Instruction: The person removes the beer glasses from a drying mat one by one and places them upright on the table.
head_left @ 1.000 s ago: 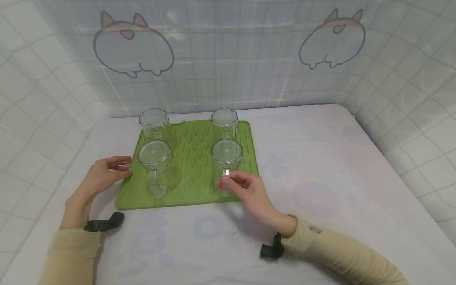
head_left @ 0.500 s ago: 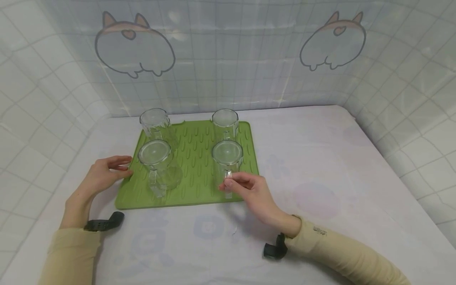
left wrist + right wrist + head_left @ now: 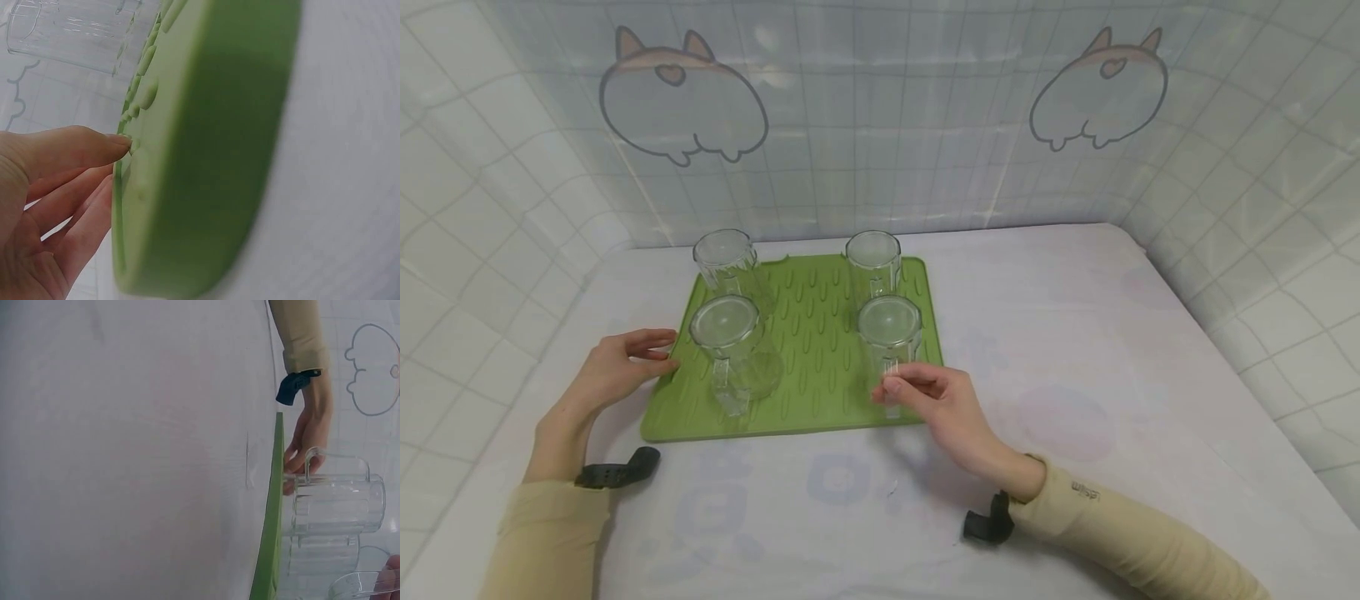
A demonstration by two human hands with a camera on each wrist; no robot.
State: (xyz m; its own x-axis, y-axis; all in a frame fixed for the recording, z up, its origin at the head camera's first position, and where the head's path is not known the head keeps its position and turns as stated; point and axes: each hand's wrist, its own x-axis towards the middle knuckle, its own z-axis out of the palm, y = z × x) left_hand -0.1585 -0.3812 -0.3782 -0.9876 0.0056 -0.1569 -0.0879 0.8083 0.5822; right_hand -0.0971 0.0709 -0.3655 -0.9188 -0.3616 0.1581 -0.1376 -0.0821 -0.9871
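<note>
Several clear glass mugs stand on a green ridged mat (image 3: 808, 400). My right hand (image 3: 951, 408) pinches the handle of the front right mug (image 3: 889, 323) between thumb and fingers. That mug appears upside down, its base facing up; whether it touches the mat I cannot tell. My left hand (image 3: 613, 367) rests at the mat's left edge. In the left wrist view its thumb (image 3: 81, 147) touches the mat's rim, with the other fingers fairly straight alongside. Just right of it stands the front left mug (image 3: 726, 323), handle toward me.
Behind these stand a back left mug (image 3: 725, 248) and a back right mug (image 3: 873, 248). The mat lies on a white, faintly printed tablecloth (image 3: 1075, 333). A tiled-pattern backdrop (image 3: 895, 108) rises behind and at both sides. Both wrists wear black cameras.
My right hand has moved slightly right with the front right mug, shifting it a little toward the mat's right edge. My left hand and the other mugs have kept their places.
</note>
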